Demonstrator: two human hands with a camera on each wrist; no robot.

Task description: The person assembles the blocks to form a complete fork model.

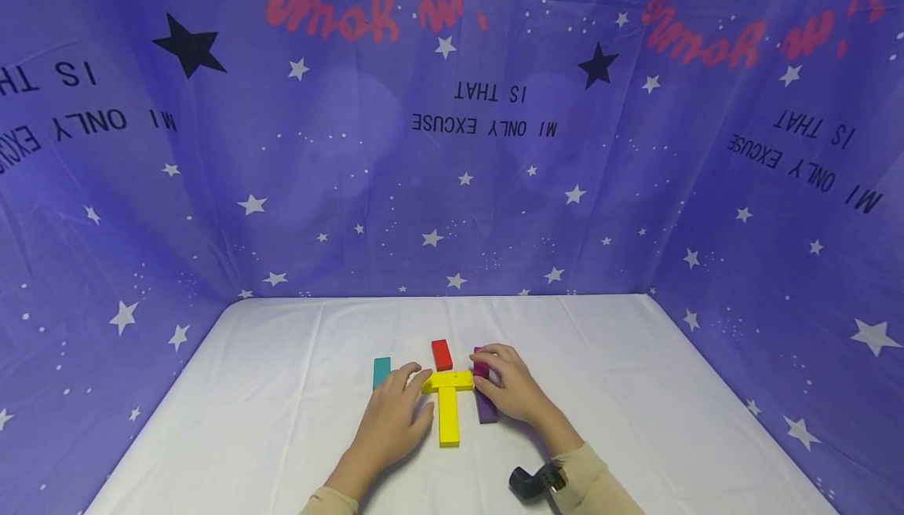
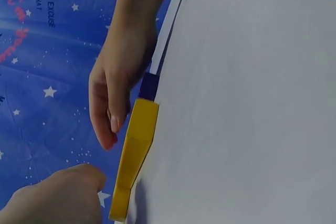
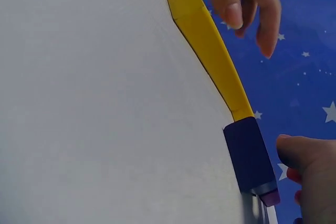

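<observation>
Two yellow wooden blocks form a T: a crossbar (image 1: 452,380) with an upright bar (image 1: 449,417) running from its middle toward me. My left hand (image 1: 394,419) hovers at the crossbar's left end, fingers loosely bent and thumb apart. On the other side, my right hand (image 1: 514,388) is over a magenta block (image 1: 481,355) and a purple block (image 1: 487,410), its thumb and index finger spread near the crossbar's right end. In the right wrist view the purple block (image 3: 245,153) shows below the thumb, with space between them. Neither hand grips anything.
A red block (image 1: 441,355) lies just beyond the crossbar. Left of it is a teal block (image 1: 381,371), partly behind my left hand. White cloth (image 1: 282,421) covers the table, and a purple star-printed curtain (image 1: 395,185) stands at the back and sides.
</observation>
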